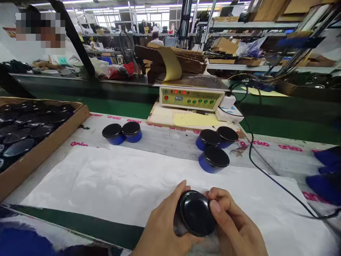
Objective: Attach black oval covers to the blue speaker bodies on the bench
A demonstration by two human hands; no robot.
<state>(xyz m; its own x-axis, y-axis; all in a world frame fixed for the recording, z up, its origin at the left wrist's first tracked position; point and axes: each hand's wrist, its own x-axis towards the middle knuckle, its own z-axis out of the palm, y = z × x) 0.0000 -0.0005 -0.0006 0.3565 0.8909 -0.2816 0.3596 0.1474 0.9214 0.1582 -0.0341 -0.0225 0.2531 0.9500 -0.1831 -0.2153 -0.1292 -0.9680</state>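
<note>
A round, glossy black part (198, 213) with a raised rim and dished face is held low over the white sheet (112, 185). My left hand (165, 220) wraps around its left side, thumb below and fingers over the far edge. At the right edge, my right hand (231, 217) has its thumb and curled fingers pinched against the rim. Whether something small sits between those fingertips is hidden. Just beyond stand three black-topped blue cylinders, the nearest cylinder (214, 159) in front of another cylinder (208, 139) and a third cylinder (227, 136).
Two more black-topped blue cylinders (131, 131) stand touching at the back left. A cardboard box (50, 142) full of black round parts is at left. A control box (191, 99) with lit red lights stands behind. A black cable (274, 181) crosses the right side.
</note>
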